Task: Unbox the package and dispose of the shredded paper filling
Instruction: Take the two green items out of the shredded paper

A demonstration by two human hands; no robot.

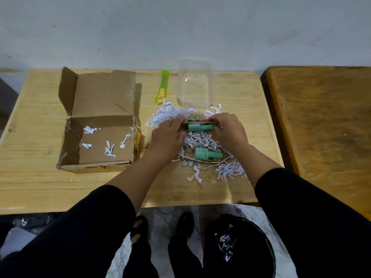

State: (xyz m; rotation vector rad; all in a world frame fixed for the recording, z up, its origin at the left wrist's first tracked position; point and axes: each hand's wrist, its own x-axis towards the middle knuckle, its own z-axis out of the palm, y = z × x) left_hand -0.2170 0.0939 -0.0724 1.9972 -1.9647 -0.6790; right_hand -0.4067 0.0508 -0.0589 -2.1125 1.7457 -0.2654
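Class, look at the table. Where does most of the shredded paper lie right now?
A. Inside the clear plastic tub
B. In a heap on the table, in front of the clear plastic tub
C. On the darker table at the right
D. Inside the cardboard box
B: the shredded paper is heaped on the table in front of the clear plastic tub; the cardboard box holds only a few scraps.

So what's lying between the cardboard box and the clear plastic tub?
In the head view, a green-and-yellow utility knife lies on the table between the cardboard box and the clear tub, with the shredded paper's edge just below its near end.
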